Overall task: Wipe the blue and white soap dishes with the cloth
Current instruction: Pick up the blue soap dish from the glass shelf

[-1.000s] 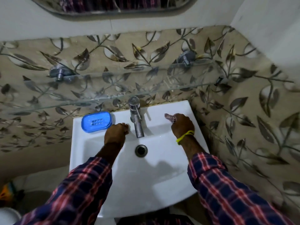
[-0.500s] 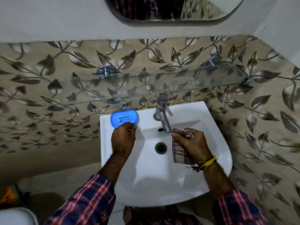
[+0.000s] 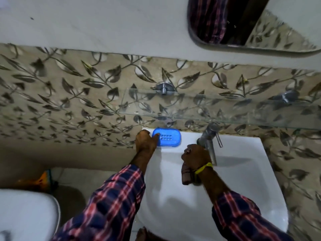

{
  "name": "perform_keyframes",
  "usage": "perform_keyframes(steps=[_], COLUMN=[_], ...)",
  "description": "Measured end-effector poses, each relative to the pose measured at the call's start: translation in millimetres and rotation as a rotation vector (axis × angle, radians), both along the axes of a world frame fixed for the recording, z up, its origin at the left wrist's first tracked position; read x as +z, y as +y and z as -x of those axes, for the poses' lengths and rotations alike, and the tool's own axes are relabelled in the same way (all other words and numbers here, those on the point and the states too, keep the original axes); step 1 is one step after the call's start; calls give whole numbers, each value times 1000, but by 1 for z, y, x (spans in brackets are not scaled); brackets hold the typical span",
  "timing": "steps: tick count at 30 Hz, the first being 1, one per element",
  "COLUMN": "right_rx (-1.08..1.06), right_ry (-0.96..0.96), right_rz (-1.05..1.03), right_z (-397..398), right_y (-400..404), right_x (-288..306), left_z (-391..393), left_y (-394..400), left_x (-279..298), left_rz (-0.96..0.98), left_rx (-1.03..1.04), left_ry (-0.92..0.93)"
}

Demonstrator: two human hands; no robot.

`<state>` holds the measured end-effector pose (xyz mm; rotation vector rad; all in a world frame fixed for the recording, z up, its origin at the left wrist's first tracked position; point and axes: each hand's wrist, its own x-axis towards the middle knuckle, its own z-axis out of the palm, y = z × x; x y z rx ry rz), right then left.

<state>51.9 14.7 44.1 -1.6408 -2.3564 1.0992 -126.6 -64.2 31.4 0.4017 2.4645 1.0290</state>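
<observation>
While the blue soap dish (image 3: 166,139) sits on the back-left corner of the white sink (image 3: 243,180), the left hand (image 3: 145,143) grips its left end, fingers curled over the rim. Over by the tap (image 3: 209,141), the right hand (image 3: 195,158) is clenched round the checked cloth (image 3: 185,176), which hangs below the wrist above the basin.

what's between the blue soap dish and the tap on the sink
Nothing: in the head view, only bare white sink rim lies between the blue soap dish and the tap.
</observation>
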Motion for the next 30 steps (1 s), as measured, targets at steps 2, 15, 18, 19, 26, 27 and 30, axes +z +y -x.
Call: perform_keyframes(steps=[2,15,18,19,26,27,30], right_rx=[-32,-135,-160,-170,-226,-240,-267], right_ry=[76,285,279,273,251,256,313], right_rz=[74,138,122,117,73,77,44], right_z=[11,33,32,32,14,8,-10], right_y=[9,13,13,13,16,14,3], right_x=[-4,-18,-20,-19,-3,1,15], left_z=[3,3,2,2,-1,-2,-11], left_y=[4,18,18,17,0,-5,-23], left_x=[-3,8,11,12,17,18,19], left_rz=[19,180,150,130,-260,-320,-401], left_rx=[14,-46,-15,-1,125,143,155], left_ry=[-21,207,216,212,89,55,3])
